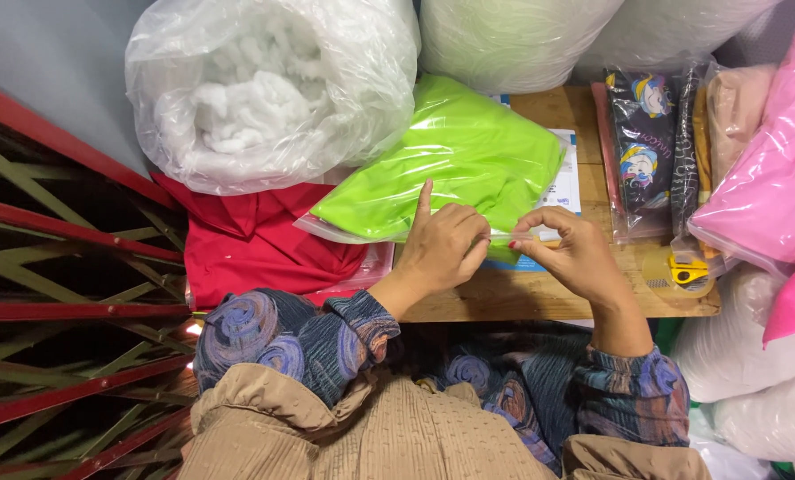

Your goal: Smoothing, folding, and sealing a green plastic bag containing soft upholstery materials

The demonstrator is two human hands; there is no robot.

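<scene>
Both hands pinch a green bag's edge.
Left hand (442, 244) and right hand (571, 253) grip the lime-green plastic bag (451, 160) on wooden table (539, 298).

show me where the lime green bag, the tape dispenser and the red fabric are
lime green bag (451, 160), head view, middle of its glossy face
tape dispenser (682, 271), head view, yellow top
red fabric (255, 244), head view, centre fold

We see our left hand (446, 244) and right hand (571, 253) pinching the bottom edge of a clear bag of lime-green cloth (455, 160) on a wooden table (539, 298). A red bag (255, 240) lies beside it, under a sack of white stuffing (264, 89). A tape roll (682, 271) sits near pink bags (771, 169).
</scene>
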